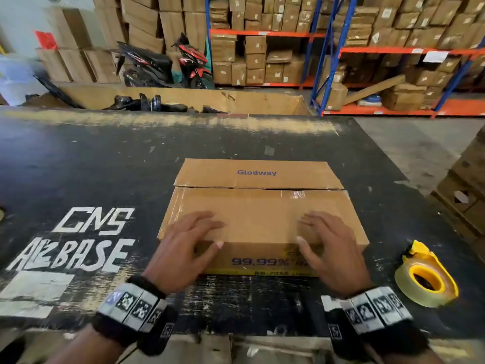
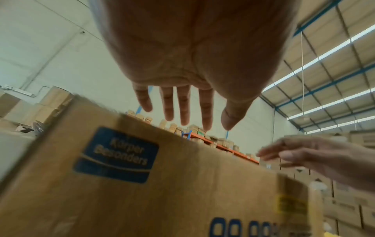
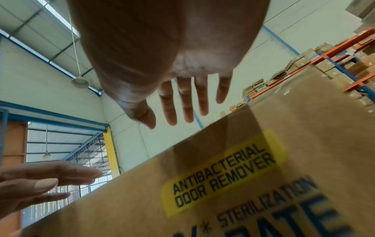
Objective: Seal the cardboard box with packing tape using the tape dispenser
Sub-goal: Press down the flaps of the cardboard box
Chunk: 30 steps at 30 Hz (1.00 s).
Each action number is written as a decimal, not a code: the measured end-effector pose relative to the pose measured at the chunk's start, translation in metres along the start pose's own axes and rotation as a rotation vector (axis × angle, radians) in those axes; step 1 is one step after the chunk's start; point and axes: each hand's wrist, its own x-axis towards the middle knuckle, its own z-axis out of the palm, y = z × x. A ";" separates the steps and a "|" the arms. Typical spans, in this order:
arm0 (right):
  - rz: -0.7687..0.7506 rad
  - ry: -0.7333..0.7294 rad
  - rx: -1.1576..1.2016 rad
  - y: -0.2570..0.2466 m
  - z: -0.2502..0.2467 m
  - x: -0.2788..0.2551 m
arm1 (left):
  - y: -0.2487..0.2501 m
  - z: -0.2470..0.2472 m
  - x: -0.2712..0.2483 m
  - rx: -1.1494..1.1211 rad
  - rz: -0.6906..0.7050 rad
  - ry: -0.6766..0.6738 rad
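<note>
Both hands, left [image 1: 183,248] and right [image 1: 330,248], lie flat and empty on the near half of the box [image 1: 257,206] at mid-surface. The dispenser [image 1: 426,275] sits just right of it (nearer the right hand); the seam runs left-right.

Cardboard box [image 1: 258,206] on surface [image 1: 91,164], under and ahead of both hands. Left hand [image 1: 183,248] over its near-left part, right hand [image 1: 330,248] over near-right. Tape dispenser [image 1: 425,277] on surface, right of right hand.

Brown cardboard box [image 1: 259,206] on table, flaps closed, clear tape along seam; yellow tape dispenser [image 1: 426,275] beside right.
</note>
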 end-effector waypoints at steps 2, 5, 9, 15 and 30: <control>0.038 -0.146 -0.117 -0.002 0.010 0.027 | -0.001 0.008 0.022 0.160 -0.007 -0.062; 0.065 -0.283 -0.231 -0.002 0.024 0.050 | -0.003 0.016 0.038 0.280 -0.041 -0.138; 0.048 -0.268 -0.284 0.004 0.034 0.037 | 0.003 0.014 0.039 0.286 -0.080 -0.176; 0.046 -0.273 -0.305 0.002 0.036 0.034 | 0.036 0.036 0.086 0.253 -0.030 -0.150; 0.076 -0.453 -0.293 0.013 0.048 0.078 | 0.042 0.073 0.103 0.373 -0.092 -0.247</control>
